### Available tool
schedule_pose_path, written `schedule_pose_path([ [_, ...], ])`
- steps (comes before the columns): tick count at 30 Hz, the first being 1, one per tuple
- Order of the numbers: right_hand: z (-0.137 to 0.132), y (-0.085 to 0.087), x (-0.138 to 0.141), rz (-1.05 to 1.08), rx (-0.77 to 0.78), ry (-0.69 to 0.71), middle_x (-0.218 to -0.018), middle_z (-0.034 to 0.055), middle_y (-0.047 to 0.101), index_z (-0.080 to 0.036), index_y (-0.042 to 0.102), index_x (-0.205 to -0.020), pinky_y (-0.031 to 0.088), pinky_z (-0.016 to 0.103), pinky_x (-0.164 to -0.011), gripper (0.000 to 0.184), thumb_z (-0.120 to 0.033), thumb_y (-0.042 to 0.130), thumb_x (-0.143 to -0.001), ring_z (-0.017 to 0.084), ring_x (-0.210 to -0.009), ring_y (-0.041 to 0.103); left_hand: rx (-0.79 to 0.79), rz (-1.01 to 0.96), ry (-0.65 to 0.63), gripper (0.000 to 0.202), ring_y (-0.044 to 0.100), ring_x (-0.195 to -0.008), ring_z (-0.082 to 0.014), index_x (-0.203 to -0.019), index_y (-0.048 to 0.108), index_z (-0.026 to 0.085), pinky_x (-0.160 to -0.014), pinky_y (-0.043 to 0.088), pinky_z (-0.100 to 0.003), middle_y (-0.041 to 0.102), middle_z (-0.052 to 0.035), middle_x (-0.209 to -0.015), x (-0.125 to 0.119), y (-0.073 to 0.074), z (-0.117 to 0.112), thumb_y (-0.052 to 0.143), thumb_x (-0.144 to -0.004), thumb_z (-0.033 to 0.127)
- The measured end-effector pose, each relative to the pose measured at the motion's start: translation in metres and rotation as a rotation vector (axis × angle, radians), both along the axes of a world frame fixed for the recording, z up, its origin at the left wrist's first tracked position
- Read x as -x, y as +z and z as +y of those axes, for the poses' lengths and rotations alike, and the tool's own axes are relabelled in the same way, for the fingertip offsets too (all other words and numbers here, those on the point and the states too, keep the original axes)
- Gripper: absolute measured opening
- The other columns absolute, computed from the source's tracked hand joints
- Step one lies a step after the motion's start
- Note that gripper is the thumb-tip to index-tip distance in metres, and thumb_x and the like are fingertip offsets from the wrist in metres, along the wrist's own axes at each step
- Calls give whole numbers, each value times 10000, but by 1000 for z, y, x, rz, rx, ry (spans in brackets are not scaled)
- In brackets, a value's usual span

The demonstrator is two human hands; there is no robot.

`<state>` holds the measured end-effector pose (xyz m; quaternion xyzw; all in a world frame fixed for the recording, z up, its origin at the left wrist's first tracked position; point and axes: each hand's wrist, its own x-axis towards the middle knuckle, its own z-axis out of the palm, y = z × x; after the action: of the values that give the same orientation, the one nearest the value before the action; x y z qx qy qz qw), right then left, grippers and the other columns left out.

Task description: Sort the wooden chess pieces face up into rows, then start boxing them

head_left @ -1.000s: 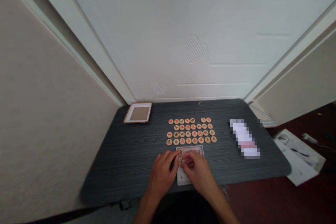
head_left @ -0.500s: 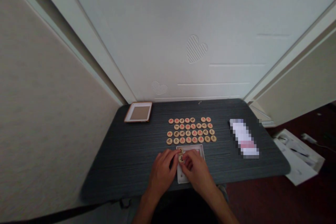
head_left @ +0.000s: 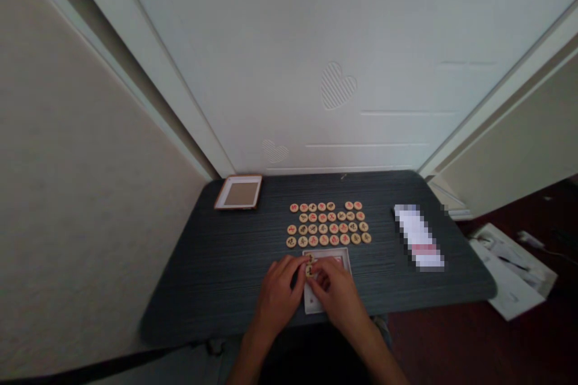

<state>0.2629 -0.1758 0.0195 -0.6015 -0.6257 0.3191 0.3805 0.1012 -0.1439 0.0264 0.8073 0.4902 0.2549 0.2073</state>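
Two round Chinese chess pieces, pale wood with black characters, are between my hands above a shallow white box. My left hand has its fingertips closed on the farther chess piece. Between the thumb and fingers of my right hand is the nearer chess piece, right against the other. My right hand covers much of the box's inside; something red shows in there. Just beyond the box lie rows of Chinese chess pieces, flat, with red or black characters, and gaps in the back rows.
A shallow box lid with a brown rim lies at the back left of the dark table. A blurred-out pale object is at the right. On the floor stands an open white box. A white door borders the table's far side.
Both hands stay almost in place. The nearer chess piece has shifted slightly up and left in view, against the farther one.
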Motion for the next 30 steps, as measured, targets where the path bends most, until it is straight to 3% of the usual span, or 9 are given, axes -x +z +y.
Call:
schedule_pose_path([
  [6, -3, 11, 0, -4, -20, 35, -945, 44, 695, -216, 691, -957, 542, 315, -754, 109, -151, 615, -913, 182, -779, 646, 26, -24, 12, 238, 663, -967, -193, -1147, 665, 269, -881, 471, -356, 713, -25, -1034, 0, -1, 1, 470, -1011, 265],
  [12, -12, 18, -5, -9, -75, 105, -1210, 82, 668, -238, 700, -1155, 517, 379, -1017, 325, -87, 545, -913, 218, -1128, 641, 69, -44, 35, 237, 656, -956, -195, -1141, 675, 281, -893, 467, -360, 712, -21, -1023, -1, 1, 1, 478, -1009, 292],
  [15, -15, 18, -10, -19, -82, 120, -1226, 79, 654, -255, 666, -1232, 523, 382, -1024, 394, -81, 530, -906, 214, -1141, 636, 77, -48, 39, 235, 647, -887, -184, -1141, 679, 278, -871, 471, -349, 703, -20, -984, 0, 2, 0, 492, -1001, 307],
  [19, -15, 23, -20, -65, -98, 61, -1181, 81, 652, -253, 649, -1234, 568, 358, -941, 382, -98, 533, -905, 204, -1024, 665, 71, -22, 39, 261, 619, -773, -178, -1189, 669, 276, -806, 472, -341, 680, -18, -893, -1, 7, -1, 556, -961, 333],
  [24, -10, 28, -45, -164, -169, -71, -1135, 90, 655, -242, 666, -1161, 559, 381, -941, 262, -178, 551, -935, 227, -1031, 648, 54, 31, 10, 262, 646, -870, -204, -1152, 696, 301, -813, 459, -347, 688, -19, -937, -5, 13, -2, 626, -903, 341],
  [30, -6, 17, -74, -202, -239, -268, -1066, 86, 665, -235, 692, -1078, 558, 383, -890, 172, -256, 577, -952, 229, -1000, 647, 96, 43, 18, 243, 639, -865, -206, -1134, 700, 300, -829, 442, -359, 686, -12, -897, -4, 11, -1, 611, -910, 331],
])
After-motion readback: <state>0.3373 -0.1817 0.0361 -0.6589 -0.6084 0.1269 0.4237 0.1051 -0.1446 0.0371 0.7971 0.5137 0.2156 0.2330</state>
